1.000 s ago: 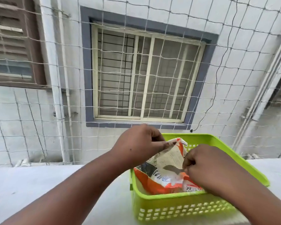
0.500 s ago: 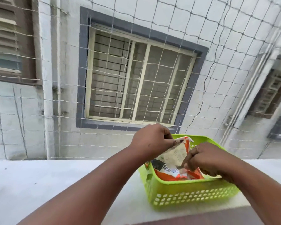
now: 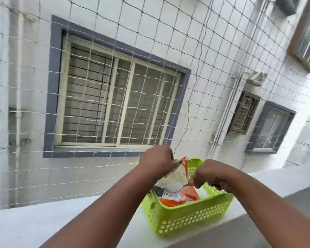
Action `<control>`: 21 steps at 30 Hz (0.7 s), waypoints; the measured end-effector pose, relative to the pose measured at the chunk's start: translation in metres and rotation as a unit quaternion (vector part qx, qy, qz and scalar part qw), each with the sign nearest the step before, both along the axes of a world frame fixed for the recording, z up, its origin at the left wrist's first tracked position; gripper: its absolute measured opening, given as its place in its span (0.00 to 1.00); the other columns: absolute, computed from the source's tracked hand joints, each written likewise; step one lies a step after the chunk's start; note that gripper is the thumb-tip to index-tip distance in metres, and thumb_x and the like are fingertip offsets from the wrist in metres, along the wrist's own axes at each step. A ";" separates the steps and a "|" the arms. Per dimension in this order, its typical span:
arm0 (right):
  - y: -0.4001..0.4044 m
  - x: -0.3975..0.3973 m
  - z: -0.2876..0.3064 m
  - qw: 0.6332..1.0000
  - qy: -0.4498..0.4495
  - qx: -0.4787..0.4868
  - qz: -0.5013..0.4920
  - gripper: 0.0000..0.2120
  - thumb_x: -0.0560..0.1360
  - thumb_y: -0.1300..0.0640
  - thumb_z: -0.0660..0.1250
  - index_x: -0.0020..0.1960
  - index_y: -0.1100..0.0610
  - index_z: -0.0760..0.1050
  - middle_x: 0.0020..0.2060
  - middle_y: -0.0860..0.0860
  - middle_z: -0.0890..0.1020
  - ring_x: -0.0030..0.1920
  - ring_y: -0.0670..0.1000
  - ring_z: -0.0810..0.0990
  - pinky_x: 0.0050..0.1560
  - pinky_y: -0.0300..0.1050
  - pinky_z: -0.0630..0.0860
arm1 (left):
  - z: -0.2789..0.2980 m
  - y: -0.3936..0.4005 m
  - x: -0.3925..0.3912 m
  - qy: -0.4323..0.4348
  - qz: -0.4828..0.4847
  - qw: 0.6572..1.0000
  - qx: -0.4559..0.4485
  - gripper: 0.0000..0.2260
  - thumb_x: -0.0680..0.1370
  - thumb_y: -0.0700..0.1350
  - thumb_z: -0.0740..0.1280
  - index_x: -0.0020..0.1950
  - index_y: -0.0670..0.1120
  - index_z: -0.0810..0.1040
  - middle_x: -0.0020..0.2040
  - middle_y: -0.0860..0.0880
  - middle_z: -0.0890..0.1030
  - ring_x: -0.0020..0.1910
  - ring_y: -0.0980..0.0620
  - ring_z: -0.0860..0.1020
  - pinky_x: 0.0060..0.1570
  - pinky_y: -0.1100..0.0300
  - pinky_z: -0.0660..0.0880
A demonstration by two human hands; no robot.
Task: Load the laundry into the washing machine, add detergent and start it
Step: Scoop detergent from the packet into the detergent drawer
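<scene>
Nearest the camera, two bare forearms are seen reaching forward from 6 o'clock toward the middle of the view, converging over a lime-green basket [image 3: 186, 218] that is set on the pale tabletop [image 3: 25, 228] of the ledge.

The right hand [image 3: 210, 173] is closed around the handle of a spoon [image 3: 174, 187] — its bowl is heaped with white powder, judged to be detergent, and is pointed toward 9 o'clock, so the spoon's long axis is laid roughly along the 3-to-9 line. The bowl is held just at the mouth of the detergent packet [image 3: 177, 175], level enough that nothing is seen spilling.

The left hand [image 3: 156, 162] is pinched on the upper edge of the packet at about 11 o'clock from the spoon, and the packet is kept upright and open, its base resting inside the basket among other orange and white pouches.

The coming move is judged to turn on this one relation: the loaded spoon is carried by the right hand alone, while the washing machine is not in view at all — which way it lies from the hands cannot be told. The spoon would need to be kept level along its long axis as it is drawn clear of the packet, and the packet released or set down by the left hand.

Beyond the basket a string net [image 3: 115, 104] is stretched across the opening, and farther off a barred window [image 3: 115, 102] in a white tiled wall is seen.
</scene>
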State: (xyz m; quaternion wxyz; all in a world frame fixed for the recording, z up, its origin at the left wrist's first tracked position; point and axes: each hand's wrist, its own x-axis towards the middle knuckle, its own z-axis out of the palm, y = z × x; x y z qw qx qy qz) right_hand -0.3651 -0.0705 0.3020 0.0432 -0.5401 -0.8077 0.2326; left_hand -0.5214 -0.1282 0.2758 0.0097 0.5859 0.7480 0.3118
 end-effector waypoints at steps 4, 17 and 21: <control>0.002 0.019 0.002 0.997 0.062 -0.031 -0.039 0.10 0.60 0.63 0.71 0.41 0.61 0.84 0.30 0.55 0.69 0.26 0.50 0.57 0.28 0.35 0.51 | 0.004 0.003 0.006 0.020 0.004 1.000 -0.005 0.16 0.74 0.56 0.67 0.46 0.44 0.83 0.45 0.46 0.84 0.47 0.44 0.81 0.43 0.57 0.75; 0.007 0.112 0.031 0.983 0.161 -0.062 -0.059 0.08 0.65 0.66 0.68 0.39 0.59 0.85 0.28 0.55 0.68 0.30 0.49 0.54 0.28 0.35 0.50 | 0.050 0.012 0.060 -0.051 0.007 0.998 0.024 0.17 0.76 0.57 0.67 0.48 0.44 0.84 0.40 0.42 0.81 0.45 0.44 0.80 0.44 0.58 0.71; 0.019 0.165 0.043 0.981 0.174 -0.047 -0.064 0.10 0.68 0.67 0.68 0.47 0.61 0.85 0.28 0.54 0.70 0.27 0.48 0.56 0.27 0.35 0.51 | 0.068 0.015 0.115 -0.124 -0.018 0.984 0.127 0.25 0.73 0.67 0.63 0.50 0.45 0.82 0.41 0.44 0.82 0.48 0.44 0.81 0.50 0.54 0.75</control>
